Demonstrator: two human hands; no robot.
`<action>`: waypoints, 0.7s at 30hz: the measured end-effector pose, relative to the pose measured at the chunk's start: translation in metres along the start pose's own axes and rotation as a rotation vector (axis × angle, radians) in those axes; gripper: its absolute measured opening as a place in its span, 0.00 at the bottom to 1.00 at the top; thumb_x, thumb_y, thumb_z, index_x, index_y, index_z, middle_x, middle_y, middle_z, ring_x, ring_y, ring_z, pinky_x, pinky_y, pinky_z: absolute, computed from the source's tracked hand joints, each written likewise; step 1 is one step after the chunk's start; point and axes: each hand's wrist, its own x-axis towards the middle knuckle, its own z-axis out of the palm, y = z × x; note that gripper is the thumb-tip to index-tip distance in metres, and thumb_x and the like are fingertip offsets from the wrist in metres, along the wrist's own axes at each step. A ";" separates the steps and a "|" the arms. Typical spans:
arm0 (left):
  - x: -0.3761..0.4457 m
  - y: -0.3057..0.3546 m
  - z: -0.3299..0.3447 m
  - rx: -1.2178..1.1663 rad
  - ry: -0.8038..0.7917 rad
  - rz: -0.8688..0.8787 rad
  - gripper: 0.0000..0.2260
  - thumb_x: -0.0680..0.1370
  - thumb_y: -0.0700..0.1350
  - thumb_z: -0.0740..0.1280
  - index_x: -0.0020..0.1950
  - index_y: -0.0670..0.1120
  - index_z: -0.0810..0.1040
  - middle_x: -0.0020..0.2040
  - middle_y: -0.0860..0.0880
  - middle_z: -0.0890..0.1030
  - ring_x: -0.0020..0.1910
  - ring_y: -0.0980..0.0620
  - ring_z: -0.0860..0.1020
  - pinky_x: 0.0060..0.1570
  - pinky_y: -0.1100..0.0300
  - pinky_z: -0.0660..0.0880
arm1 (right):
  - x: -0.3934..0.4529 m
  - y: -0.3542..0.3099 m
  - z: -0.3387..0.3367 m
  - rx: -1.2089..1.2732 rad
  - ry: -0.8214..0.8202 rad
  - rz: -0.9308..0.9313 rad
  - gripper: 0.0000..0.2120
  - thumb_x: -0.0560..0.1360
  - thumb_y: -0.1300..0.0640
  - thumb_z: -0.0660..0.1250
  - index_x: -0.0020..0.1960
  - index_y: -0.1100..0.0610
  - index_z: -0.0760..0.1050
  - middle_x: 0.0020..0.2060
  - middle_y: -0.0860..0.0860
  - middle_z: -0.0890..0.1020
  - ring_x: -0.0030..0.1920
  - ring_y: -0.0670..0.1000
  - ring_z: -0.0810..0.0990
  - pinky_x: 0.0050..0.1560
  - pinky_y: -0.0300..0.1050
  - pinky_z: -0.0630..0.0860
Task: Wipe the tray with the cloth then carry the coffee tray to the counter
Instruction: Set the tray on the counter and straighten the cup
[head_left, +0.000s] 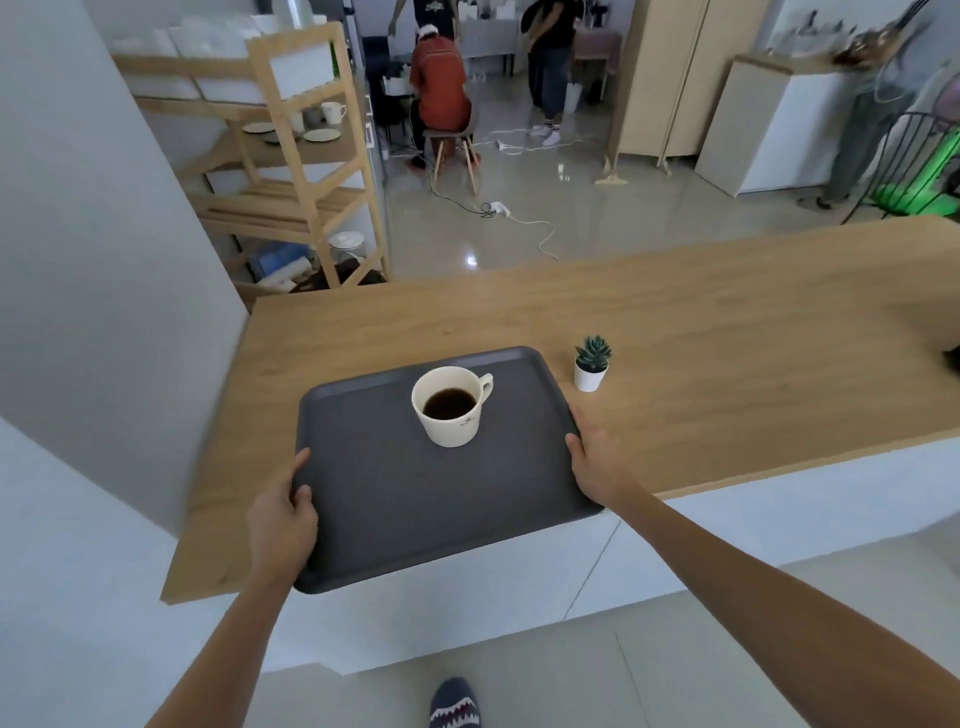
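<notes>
Dark grey rectangular plastic tray (415, 499) gripped by left hand (283, 519) and right hand (597, 462) on its 2 side edges; far part over light wooden bench (727, 364), near edge overhanging; white ceramic coffee cup (451, 405) upright on it; no cloth visible, so wiping looks done; carry nearly finished, set-down and release left.

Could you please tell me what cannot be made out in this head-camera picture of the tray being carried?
- Whether the tray already rests on the counter: top-down angle hides any gap.
- Fingers of the left hand and right hand under the rim: hidden by the tray.
- Print on the coffee cup: too small.
- Dark object at the right edge: cut off.
</notes>
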 end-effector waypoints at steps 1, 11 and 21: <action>0.010 -0.002 0.005 -0.016 -0.015 0.013 0.21 0.78 0.36 0.59 0.69 0.51 0.72 0.58 0.44 0.81 0.56 0.44 0.77 0.57 0.49 0.72 | 0.007 0.003 0.006 -0.001 0.005 0.020 0.24 0.82 0.57 0.52 0.77 0.51 0.53 0.59 0.59 0.79 0.58 0.62 0.76 0.61 0.58 0.72; 0.072 -0.024 0.050 -0.056 -0.155 -0.031 0.21 0.78 0.36 0.59 0.69 0.53 0.68 0.66 0.48 0.75 0.66 0.47 0.73 0.66 0.51 0.68 | 0.045 0.014 0.038 0.009 0.003 0.199 0.24 0.82 0.55 0.51 0.77 0.49 0.53 0.65 0.59 0.75 0.60 0.62 0.76 0.59 0.52 0.71; 0.081 -0.023 0.072 -0.062 -0.118 -0.031 0.21 0.78 0.35 0.59 0.69 0.50 0.69 0.64 0.45 0.76 0.62 0.44 0.75 0.60 0.55 0.68 | 0.069 0.027 0.046 -0.089 0.015 0.224 0.24 0.83 0.56 0.50 0.78 0.51 0.53 0.78 0.57 0.53 0.76 0.67 0.54 0.72 0.59 0.60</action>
